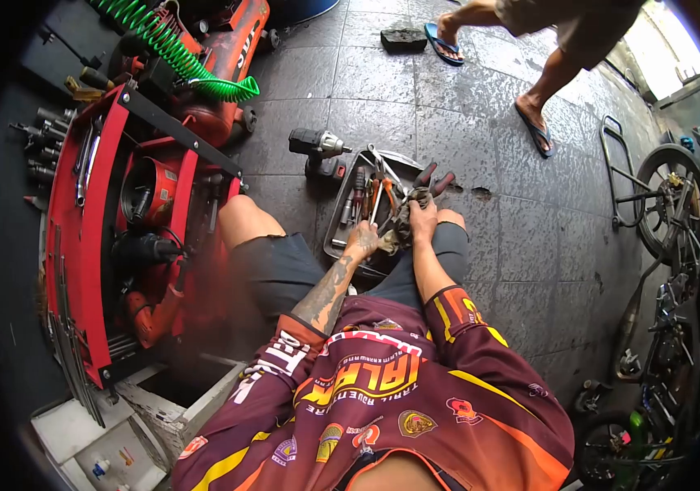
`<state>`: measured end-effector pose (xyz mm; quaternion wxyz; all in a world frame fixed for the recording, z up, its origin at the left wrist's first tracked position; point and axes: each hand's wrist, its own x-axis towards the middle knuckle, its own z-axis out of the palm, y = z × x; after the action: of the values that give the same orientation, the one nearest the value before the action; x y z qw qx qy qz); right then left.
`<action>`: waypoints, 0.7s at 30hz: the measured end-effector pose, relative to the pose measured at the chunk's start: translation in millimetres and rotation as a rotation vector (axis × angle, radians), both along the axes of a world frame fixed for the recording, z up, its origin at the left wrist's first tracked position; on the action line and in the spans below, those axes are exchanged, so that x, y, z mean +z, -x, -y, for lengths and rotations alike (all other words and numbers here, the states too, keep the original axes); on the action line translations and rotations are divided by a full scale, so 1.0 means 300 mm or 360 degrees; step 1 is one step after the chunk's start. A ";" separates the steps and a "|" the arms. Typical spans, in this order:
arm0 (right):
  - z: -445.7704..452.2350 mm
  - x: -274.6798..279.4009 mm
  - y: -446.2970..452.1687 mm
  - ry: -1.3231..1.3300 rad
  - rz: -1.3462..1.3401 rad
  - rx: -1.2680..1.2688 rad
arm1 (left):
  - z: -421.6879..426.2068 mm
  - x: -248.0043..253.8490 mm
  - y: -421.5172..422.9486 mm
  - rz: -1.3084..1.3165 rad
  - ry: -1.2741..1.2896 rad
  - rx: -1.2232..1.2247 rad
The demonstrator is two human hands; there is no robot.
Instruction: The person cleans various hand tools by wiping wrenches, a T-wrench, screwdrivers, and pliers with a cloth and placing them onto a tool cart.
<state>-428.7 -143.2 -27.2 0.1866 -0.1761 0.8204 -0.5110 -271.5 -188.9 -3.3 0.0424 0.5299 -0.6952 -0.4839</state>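
My left hand (362, 239), on the tattooed arm, is closed at the near side of a grey tool tray (335, 225). A slim rod-like tool rises by its fingers, but I cannot tell whether it is gripped. My right hand (423, 219) is closed on a greasy metal part (420, 196) above the tray's right side. Between the hands is a dirty, brownish lump (392, 237), too unclear to name. Screwdrivers and other hand tools lie in the tray. Pliers with dark red handles (441, 182) stick out at its right edge.
A cordless impact wrench (317, 151) stands left of the tray. At left are a red tool cart (80, 245) and a red air compressor (227, 74) with a green coiled hose (178, 53). Another person's legs (558, 86) are ahead; motorcycle parts (677, 196) line the right side.
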 end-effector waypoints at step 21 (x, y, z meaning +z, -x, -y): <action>0.094 -0.014 -0.104 -0.0287 -0.0216 0.0495 | -0.019 0.004 -0.108 0.0026 0.0300 -0.0076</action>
<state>-397.6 -171.5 -31.5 0.2227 -0.3175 0.8365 -0.3872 -239.0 -183.3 -2.0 0.0748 0.5109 -0.7503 -0.4128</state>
